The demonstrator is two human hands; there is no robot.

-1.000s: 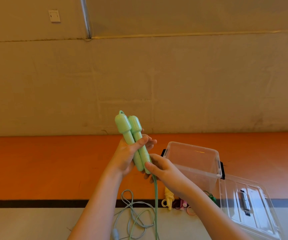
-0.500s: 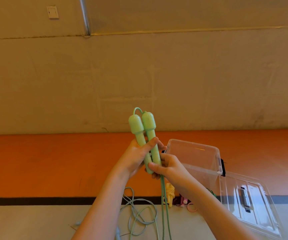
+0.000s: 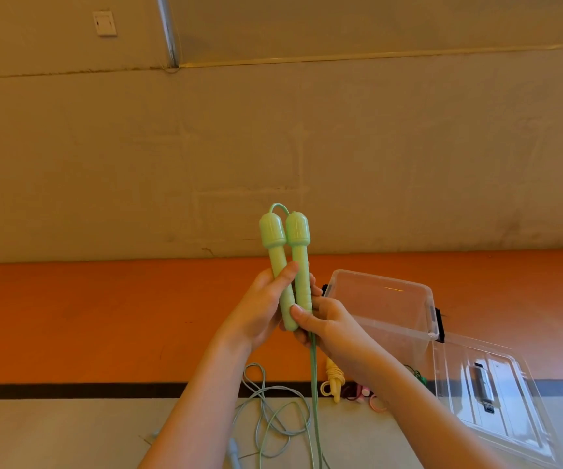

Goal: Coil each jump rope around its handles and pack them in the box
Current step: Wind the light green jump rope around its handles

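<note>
The concrete wall [image 3: 375, 147] fills the top of my view, with an orange floor band [image 3: 70, 316] below it and a grey floor [image 3: 53, 434] nearest me; the clear box [image 3: 385, 306] sits open on the floor to my right, tilted toward me, and its clear lid [image 3: 496, 394] lies flat just beside it; my left hand [image 3: 263, 306] grips the 2 green handles [image 3: 288, 265] upright and side by side, thumb pressed across the front, fingers curled behind; my right hand [image 3: 327, 323] pinches the lower ends of those handles, thumb in front; the green rope [image 3: 314, 401] arcs in a short loop over the handle tops and hangs straight down from my right hand; a pale blue rope [image 3: 266, 411] lies in loose loops on the floor below; a coiled yellow jump rope [image 3: 333, 380] rests by the black line [image 3: 70, 390], with small pink and dark pieces beside it that I cannot make out.
</note>
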